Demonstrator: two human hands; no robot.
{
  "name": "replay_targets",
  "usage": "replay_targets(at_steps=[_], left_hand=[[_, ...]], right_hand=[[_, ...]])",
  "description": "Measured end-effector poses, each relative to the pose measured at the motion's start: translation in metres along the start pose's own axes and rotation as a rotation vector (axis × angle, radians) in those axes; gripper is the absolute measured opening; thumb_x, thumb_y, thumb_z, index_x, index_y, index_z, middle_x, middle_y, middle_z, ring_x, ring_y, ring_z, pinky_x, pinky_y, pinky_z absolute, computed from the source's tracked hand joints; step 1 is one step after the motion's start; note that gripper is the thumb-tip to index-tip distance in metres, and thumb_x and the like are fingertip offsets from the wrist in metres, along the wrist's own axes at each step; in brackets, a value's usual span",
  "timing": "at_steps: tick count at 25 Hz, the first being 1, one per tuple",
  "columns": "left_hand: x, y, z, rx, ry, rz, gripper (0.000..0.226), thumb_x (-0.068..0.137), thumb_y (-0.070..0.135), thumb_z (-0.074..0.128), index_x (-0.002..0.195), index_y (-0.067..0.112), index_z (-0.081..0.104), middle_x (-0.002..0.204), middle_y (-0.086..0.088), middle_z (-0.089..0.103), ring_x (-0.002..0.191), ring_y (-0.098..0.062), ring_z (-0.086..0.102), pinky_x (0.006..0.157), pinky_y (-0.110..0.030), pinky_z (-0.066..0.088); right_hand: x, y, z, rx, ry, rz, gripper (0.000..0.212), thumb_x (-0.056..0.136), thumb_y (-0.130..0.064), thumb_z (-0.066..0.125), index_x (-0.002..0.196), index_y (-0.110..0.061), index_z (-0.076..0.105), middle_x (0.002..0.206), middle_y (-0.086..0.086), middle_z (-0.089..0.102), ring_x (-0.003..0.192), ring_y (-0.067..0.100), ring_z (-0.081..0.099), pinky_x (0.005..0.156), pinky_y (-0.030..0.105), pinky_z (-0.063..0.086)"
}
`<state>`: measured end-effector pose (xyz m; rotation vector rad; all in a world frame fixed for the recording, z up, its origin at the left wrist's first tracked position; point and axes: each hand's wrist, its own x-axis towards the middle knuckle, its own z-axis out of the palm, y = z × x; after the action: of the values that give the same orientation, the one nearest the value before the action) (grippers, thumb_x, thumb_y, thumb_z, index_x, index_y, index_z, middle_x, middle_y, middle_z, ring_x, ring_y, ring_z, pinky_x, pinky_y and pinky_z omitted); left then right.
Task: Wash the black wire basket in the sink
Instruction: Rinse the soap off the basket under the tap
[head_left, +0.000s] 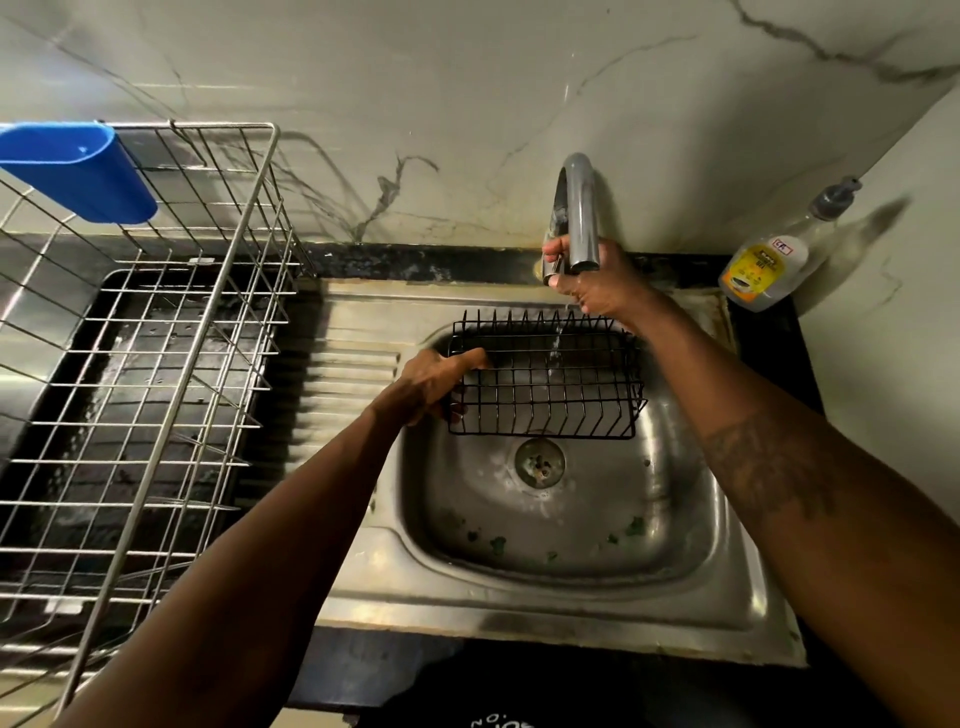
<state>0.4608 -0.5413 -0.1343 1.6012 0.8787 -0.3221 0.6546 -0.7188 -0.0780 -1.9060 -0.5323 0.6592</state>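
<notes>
Clamping left hand (431, 387) fingers (470, 358) on the black wire basket's (545, 384) left end, mid-frame in the sink (519, 603); curling right hand (592, 283) fingers round the tap (579, 208), upper centre. Probably starting the rinse; next, needs turning the basket under the thin stream.

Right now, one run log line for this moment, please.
left hand: grips black wire basket | right hand: holds faucet | water: thin stream | place: in sink
</notes>
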Motion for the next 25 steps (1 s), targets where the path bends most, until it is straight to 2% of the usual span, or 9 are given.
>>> replay_targets(at_steps=[2,7,9,12,15,19,21,23,25], left_hand=[[-0.001,0.0,-0.002,-0.003,0.014,0.001,0.056,0.062,0.056,0.079,0.095,0.011,0.075,0.091,-0.017,0.069,0.071,-0.032,0.072,0.071,-0.057,0.062],[-0.011,-0.005,-0.007,0.031,0.001,0.042,0.055,0.068,0.054,0.077,0.098,0.007,0.073,0.084,-0.011,0.065,0.069,-0.024,0.067,0.056,-0.034,0.059],[-0.017,-0.011,-0.011,0.044,-0.017,0.051,0.049,0.077,0.048,0.075,0.1,0.005,0.071,0.081,-0.008,0.064,0.069,-0.021,0.063,0.053,-0.03,0.055],[-0.028,-0.02,-0.015,-0.037,-0.091,0.087,0.053,0.071,0.044,0.081,0.101,0.002,0.071,0.083,-0.01,0.065,0.077,-0.027,0.064,0.071,-0.043,0.06],[-0.045,-0.016,-0.009,-0.143,-0.134,0.299,0.035,0.076,0.028,0.082,0.106,0.016,0.068,0.09,-0.003,0.067,0.083,-0.023,0.063,0.069,-0.038,0.053],[-0.063,-0.007,-0.006,-0.262,-0.171,0.399,0.042,0.08,0.027,0.078,0.117,0.028,0.058,0.113,-0.011,0.059,0.092,-0.025,0.06,0.079,-0.043,0.052],[-0.065,-0.01,0.003,-0.211,-0.203,0.27,0.034,0.087,0.048,0.071,0.104,0.02,0.061,0.097,-0.014,0.059,0.08,-0.026,0.058,0.071,-0.041,0.049],[-0.068,-0.017,0.021,-0.19,-0.129,-0.05,0.048,0.088,0.062,0.062,0.084,0.014,0.06,0.071,-0.009,0.057,0.062,-0.022,0.052,0.061,-0.032,0.043],[-0.073,-0.03,0.035,-0.234,-0.103,-0.248,0.046,0.084,0.06,0.064,0.085,0.014,0.062,0.066,-0.005,0.053,0.06,-0.02,0.049,0.061,-0.03,0.041]], right_hand=[[-0.015,0.004,0.003,0.042,0.128,0.003,0.045,0.091,-0.006,0.07,0.133,-0.018,0.058,0.116,-0.001,0.065,0.081,0.013,0.069,0.061,0.024,0.057],[-0.07,0.056,0.004,-0.257,0.565,0.155,0.031,0.089,-0.036,0.073,0.116,-0.021,0.07,0.115,0.001,0.073,0.104,0.018,0.068,0.068,0.013,0.042],[-0.095,0.069,0.002,-0.197,0.495,0.287,0.052,0.087,-0.065,0.064,0.118,-0.023,0.068,0.119,0.002,0.07,0.106,0.022,0.065,0.071,0.023,0.044],[-0.121,0.07,0.009,0.107,0.263,0.398,0.07,0.085,-0.084,0.045,0.129,-0.032,0.062,0.118,-0.003,0.064,0.104,0.019,0.061,0.062,0.036,0.054],[-0.138,0.068,0.02,0.139,0.472,0.211,0.059,0.078,-0.091,0.044,0.106,-0.043,0.062,0.102,-0.003,0.07,0.088,0.019,0.069,0.083,0.057,0.058],[-0.152,0.063,0.018,0.141,0.588,0.081,0.066,0.085,-0.084,0.044,0.128,-0.036,0.056,0.118,-0.005,0.068,0.105,0.021,0.067,0.089,0.047,0.058],[-0.151,0.062,0.014,0.177,0.51,0.41,0.083,0.072,-0.095,0.043,0.122,-0.032,0.059,0.107,0.002,0.067,0.093,0.028,0.068,0.08,0.047,0.059],[-0.158,0.06,0.013,0.203,0.232,0.874,0.094,0.068,-0.095,0.049,0.127,-0.022,0.053,0.112,0.016,0.061,0.091,0.034,0.065,0.075,0.044,0.057],[-0.165,0.067,0.01,0.134,0.059,0.985,0.101,0.07,-0.088,0.057,0.143,-0.019,0.044,0.123,0.023,0.057,0.098,0.038,0.064,0.079,0.044,0.057]])
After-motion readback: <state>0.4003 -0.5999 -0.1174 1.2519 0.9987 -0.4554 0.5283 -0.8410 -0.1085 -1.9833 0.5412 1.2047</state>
